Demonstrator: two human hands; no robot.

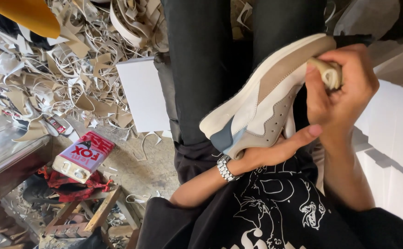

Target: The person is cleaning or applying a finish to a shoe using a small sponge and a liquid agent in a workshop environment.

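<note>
The left hand cradles a white-and-tan sneaker from below, fingers wrapped around it; the right hand pinches a cream pad against its heel.

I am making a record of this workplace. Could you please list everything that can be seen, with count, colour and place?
sneaker: one, white, beige, grey and blue, in the lap, held by both hands
crepe block: one, cream, pressed on the sneaker's heel end
can: one, red and white, lying on a stool at lower left
red cloth: one, under the can
offcuts: many, beige and white, piled on the floor, upper left
white board: one, beside the legs
metal box: one, grey, far left
wristwatch: one, silver, left wrist
left hand: under the sneaker
right hand: gripping the crepe block
</note>
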